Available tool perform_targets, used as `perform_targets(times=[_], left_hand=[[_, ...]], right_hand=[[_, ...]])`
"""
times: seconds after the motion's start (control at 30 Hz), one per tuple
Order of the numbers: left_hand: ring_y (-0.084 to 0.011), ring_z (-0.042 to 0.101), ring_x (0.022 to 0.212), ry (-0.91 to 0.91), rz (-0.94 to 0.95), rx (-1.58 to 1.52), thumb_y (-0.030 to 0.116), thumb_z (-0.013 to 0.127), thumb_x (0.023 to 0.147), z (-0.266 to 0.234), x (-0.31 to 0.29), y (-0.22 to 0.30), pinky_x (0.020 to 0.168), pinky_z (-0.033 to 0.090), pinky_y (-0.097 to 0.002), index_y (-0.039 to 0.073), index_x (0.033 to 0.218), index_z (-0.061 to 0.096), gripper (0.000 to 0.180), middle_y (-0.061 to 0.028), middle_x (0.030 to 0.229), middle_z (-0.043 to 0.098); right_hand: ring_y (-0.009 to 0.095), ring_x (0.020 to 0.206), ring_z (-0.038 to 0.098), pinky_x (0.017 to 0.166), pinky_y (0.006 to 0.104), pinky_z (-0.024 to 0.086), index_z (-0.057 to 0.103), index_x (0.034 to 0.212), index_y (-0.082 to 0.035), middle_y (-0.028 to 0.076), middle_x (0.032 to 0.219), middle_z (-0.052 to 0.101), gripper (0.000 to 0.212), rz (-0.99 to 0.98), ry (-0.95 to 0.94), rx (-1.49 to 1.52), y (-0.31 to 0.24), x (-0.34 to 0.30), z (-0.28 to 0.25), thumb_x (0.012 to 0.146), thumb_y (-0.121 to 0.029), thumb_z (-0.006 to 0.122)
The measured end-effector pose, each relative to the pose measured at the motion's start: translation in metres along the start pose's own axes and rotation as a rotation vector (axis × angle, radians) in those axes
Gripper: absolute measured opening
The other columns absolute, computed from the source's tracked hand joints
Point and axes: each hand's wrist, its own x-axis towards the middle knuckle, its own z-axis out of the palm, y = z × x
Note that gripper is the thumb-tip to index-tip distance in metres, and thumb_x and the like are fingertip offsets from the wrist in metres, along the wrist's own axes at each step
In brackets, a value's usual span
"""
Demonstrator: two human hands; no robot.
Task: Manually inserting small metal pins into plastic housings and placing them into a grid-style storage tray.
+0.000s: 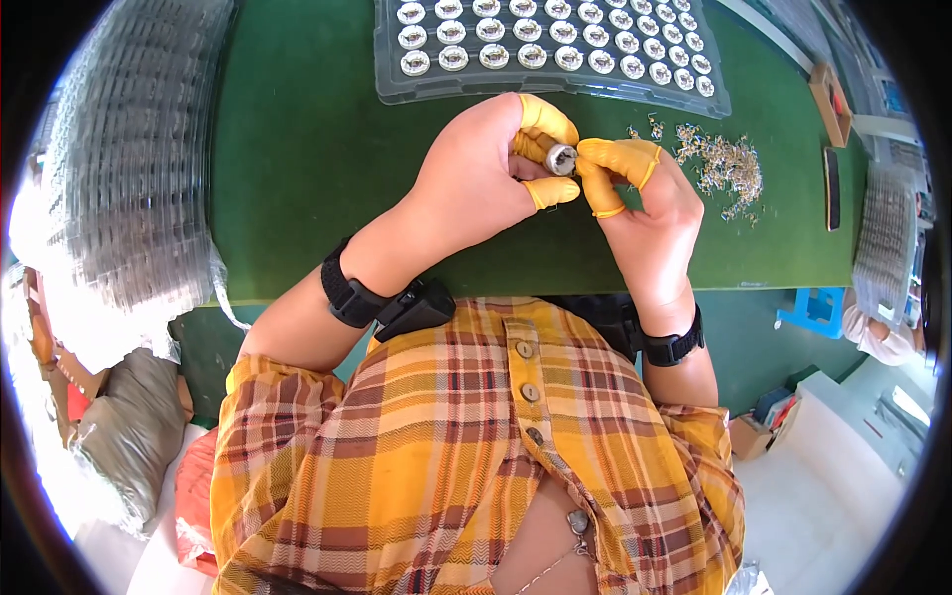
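Observation:
A small round white cup-shaped part with a dark inside sits in the fingers of my left hand, which wears yellow finger cots. At the part's right edge, the fingertips of my right hand are pinched together, also in yellow finger cots. Whatever they pinch is too small to make out. Just beyond my hands lies a clear plastic tray with rows of similar round white parts. To the right of my right hand, a loose pile of tiny wire-leaded components is spread on the green tabletop.
Tall stacks of clear plastic trays stand along the left side. Toward the right edge are a dark flat bar and a brown open box. A blue stool is below the table at right, near another person's arm.

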Motion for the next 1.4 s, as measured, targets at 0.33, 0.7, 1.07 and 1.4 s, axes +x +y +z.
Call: perform_targets(times=[0.33,0.7,1.07,1.4], left_hand=[[-0.0126,0.059,0.086,-0.021,0.156,0.203,-0.016,0.063,0.077,-0.004,-0.002,0.006,0.075,0.054,-0.0248,0.001,0.115,0.051,0.043,-0.0061,0.100,0.055],[-0.0164,0.061,0.085,0.339,0.270,0.391,-0.005,0.073,0.074,-0.045,0.001,0.022,0.072,0.054,-0.0267,0.004,0.127,0.046,0.060,-0.0094,0.102,0.056],[-0.0113,0.057,0.070,0.574,0.180,0.684,0.001,0.069,0.080,-0.106,0.035,0.023,0.062,0.049,-0.0239,0.005,0.102,0.062,0.024,-0.0043,0.085,0.059],[-0.0179,0.062,0.071,0.493,0.064,0.788,0.002,0.068,0.080,-0.137,0.078,0.023,0.066,0.051,-0.0302,0.003,0.097,0.065,0.017,-0.0086,0.087,0.062]], right_hand=[[0.022,0.069,0.064,0.058,0.0297,0.051,0.070,0.085,-0.004,0.009,0.082,0.067,0.017,0.105,-0.136,0.082,-0.004,0.012,-0.005,0.070,0.002,0.074],[0.022,0.061,0.064,0.056,0.0303,0.050,0.068,0.082,-0.002,0.012,0.075,0.066,0.008,0.072,-0.383,0.094,-0.006,0.093,0.013,0.076,-0.006,0.070],[0.027,0.080,0.067,0.070,0.0367,0.053,0.071,0.091,-0.010,0.011,0.085,0.070,0.027,0.170,-0.406,-0.371,0.029,0.222,0.117,0.076,-0.032,0.069],[0.028,0.089,0.066,0.075,0.0394,0.052,0.071,0.095,-0.015,0.011,0.091,0.069,0.031,0.197,-0.491,-0.523,0.023,0.235,0.139,0.076,-0.039,0.068]])
